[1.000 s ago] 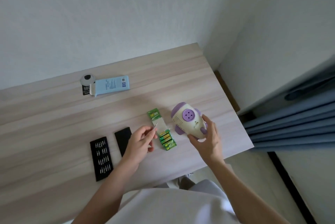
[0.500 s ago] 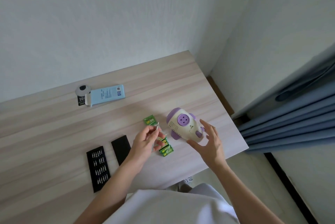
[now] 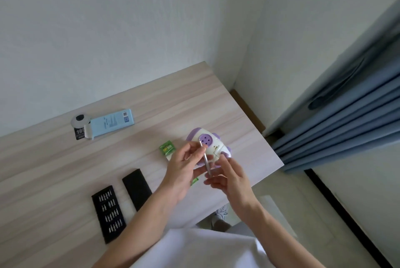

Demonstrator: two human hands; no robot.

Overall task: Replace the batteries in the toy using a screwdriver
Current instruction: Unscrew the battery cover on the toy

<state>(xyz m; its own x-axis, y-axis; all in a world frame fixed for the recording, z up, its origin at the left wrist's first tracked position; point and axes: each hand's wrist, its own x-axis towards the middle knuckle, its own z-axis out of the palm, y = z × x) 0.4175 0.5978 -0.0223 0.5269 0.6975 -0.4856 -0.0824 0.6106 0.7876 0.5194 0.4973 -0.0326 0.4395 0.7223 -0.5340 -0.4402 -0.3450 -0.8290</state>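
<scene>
With the slim screwdriver [image 3: 205,158] pinched in the grip of the left hand [image 3: 183,170] and the grip of the right hand [image 3: 230,177] relaxed apart, the toy [image 3: 213,147] at the 3 o'clock edge of the tabletop [image 3: 65,170] is judged unopened, the battery pack [image 3: 166,148] untouched.

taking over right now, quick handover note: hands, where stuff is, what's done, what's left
Left hand: pinches the thin screwdriver, held in front of the toy.
Right hand: fingers at the screwdriver's lower end and beside the toy; grip unclear.
Toy: at the right end of the table, purple button facing up.
Green battery pack: on the table, partly hidden by the left hand. Bit tray and black lid lie further left.
Done: screwdriver in hand. No open battery cover visible.
Left: unscrew the cover, swap batteries, close it.
</scene>
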